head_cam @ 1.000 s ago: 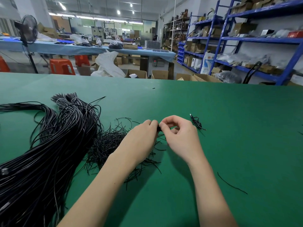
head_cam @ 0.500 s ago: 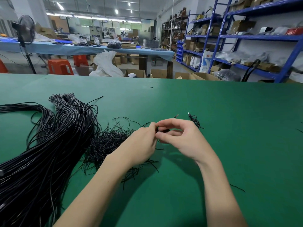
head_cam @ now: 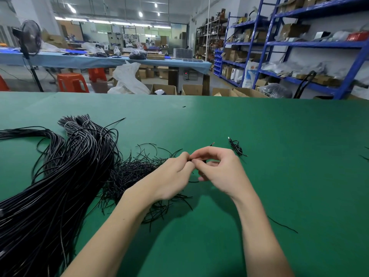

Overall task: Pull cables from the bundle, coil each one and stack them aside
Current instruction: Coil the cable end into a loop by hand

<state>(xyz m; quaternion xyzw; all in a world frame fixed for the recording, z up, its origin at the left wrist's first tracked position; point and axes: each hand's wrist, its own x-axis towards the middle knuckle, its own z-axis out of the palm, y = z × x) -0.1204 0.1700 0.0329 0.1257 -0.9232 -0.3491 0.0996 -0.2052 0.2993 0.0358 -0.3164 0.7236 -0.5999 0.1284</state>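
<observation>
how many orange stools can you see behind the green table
3: one stool left of centre, a second farther back to its right, a third cut off at the left edge. Others may be hidden.

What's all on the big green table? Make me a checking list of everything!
Surface: green table, far edge bare.
Job's things: big black cable bundle at left; one coiled cable lying beyond the right hand.
Clutter: heap of short black ties under the left wrist; one stray tie at right.
Hands: left hand and right hand together pinch a thin cable.
Cables: its bare tip sticks up past the fingers.
Surroundings: blue shelves, orange stool, fan, cardboard boxes.
</observation>
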